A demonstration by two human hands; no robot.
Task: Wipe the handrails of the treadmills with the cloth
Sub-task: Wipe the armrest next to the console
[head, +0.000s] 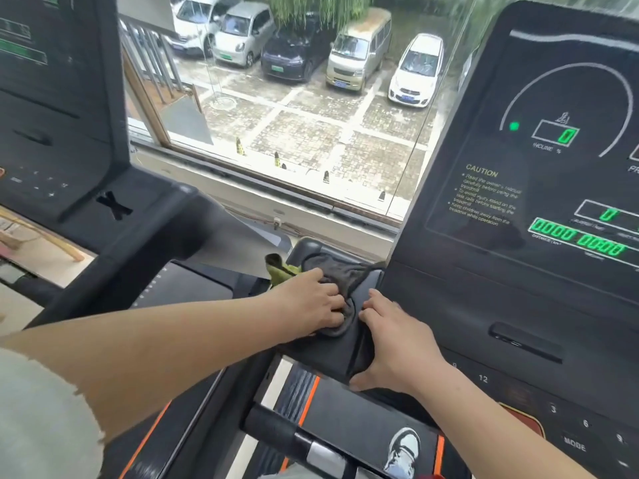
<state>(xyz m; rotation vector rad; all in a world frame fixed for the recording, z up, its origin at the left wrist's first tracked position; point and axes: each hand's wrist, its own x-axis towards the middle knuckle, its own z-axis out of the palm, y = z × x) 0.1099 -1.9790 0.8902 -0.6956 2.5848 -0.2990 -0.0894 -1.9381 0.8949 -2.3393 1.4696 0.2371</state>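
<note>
A dark grey cloth (332, 271) with a green-yellow corner lies bunched on the black handrail arm (332, 354) at the left of the right treadmill's console. My left hand (307, 302) reaches in from the left and grips the cloth, with its fingers curled into the folds. Just right of it, my right hand (397, 344) rests flat on the same black arm, fingers straight and thumb spread, touching the cloth's edge.
The right treadmill's console (539, 188) with green lit digits rises at the right. A second treadmill's console (58, 98) and arm stand at the left. Between them a window (294, 108) looks down on parked cars. A belt deck with orange stripes (311, 392) lies below.
</note>
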